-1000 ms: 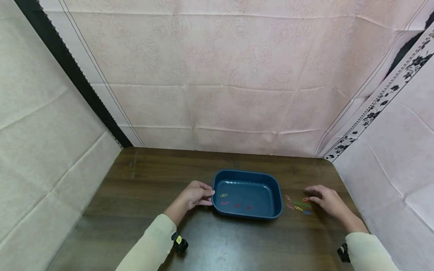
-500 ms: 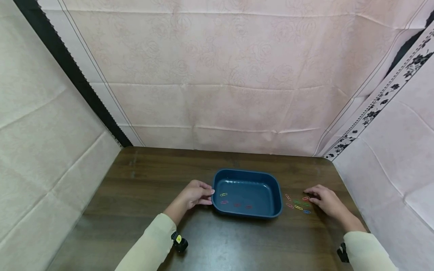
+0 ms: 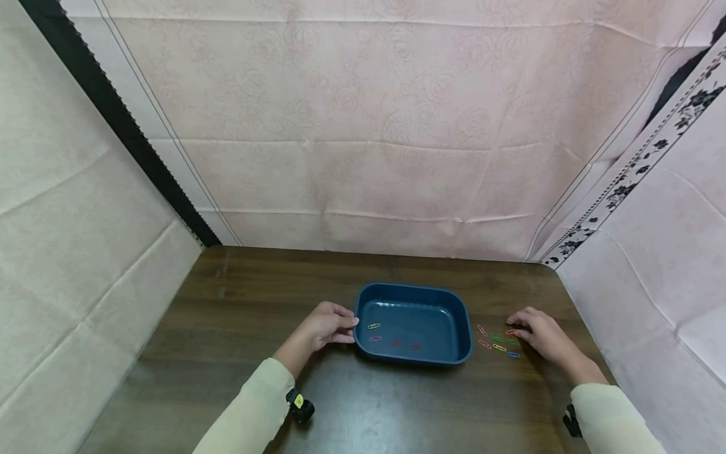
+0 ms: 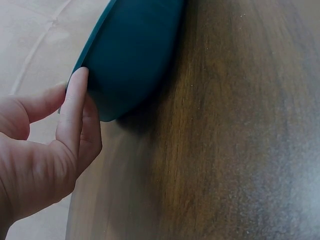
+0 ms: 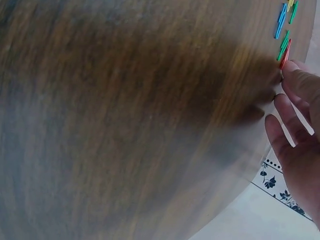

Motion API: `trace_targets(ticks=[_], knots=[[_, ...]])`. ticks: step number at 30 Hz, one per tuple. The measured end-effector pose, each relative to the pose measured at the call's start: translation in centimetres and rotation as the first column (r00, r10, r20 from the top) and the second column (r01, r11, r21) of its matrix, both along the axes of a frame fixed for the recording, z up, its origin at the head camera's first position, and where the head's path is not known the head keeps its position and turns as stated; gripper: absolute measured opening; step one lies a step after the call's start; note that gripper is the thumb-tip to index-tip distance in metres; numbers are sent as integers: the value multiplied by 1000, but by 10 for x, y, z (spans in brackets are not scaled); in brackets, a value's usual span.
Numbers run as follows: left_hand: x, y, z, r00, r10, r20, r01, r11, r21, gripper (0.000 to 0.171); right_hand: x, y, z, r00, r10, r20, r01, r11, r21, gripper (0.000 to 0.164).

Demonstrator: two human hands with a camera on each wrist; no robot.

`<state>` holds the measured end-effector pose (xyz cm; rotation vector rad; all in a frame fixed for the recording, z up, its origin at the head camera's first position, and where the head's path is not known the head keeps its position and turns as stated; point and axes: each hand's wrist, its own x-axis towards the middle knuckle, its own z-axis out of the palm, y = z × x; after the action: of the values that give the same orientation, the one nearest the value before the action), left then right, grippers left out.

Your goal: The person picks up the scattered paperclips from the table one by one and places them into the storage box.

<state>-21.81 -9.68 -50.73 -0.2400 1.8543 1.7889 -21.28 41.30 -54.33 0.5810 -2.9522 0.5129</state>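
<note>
The left hand (image 3: 331, 323) grips the left end of a blue tray (image 3: 416, 323), its thumb and fingers pinching the rim while the palm stays clear of the wall. The tray sits upright on a dark wooden worktop (image 3: 249, 277). Inside it, toward the left and near side, lie a yellow clip (image 3: 374, 326), a pink clip (image 3: 375, 339) and two red clips (image 3: 396, 343), all apart from one another.

The right hand (image 3: 541, 334) is low over the worktop, right of the tray, fingers bent and partly spread. Its thumb tip meets the end of a single red clip (image 5: 285, 54); the forefinger is largely hidden behind the thumb, so whether the clip is pinched cannot be told. Just beside that clip lie two green clips (image 5: 283, 46) and a blue clip (image 5: 280, 21). Between these and the tray are another yellow clip (image 3: 499, 347) and two pinkish clips (image 3: 484, 345).
</note>
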Motion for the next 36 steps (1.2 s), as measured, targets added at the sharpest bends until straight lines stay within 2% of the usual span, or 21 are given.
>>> trace_targets(ticks=[9, 21, 28, 36], knots=[[-1, -1, -3, 1000, 2, -2, -2, 1000, -23, 34, -6, -2, -1, 1000, 21, -14, -20, 999, 36, 17], [-1, 0, -3, 1000, 5, 2, -5, 1000, -11, 32, -10, -2, 1, 999, 6, 36, -7, 999, 35, 18], [-2, 0, -3, 1000, 3, 9, -3, 1000, -13, 33, -10, -3, 3, 999, 33, 5, -33, 999, 28, 21], [-2, 0, -4, 1000, 1, 7, -1, 1000, -8, 34, -12, -5, 5, 999, 43, 8, -44, 996, 72, 21]])
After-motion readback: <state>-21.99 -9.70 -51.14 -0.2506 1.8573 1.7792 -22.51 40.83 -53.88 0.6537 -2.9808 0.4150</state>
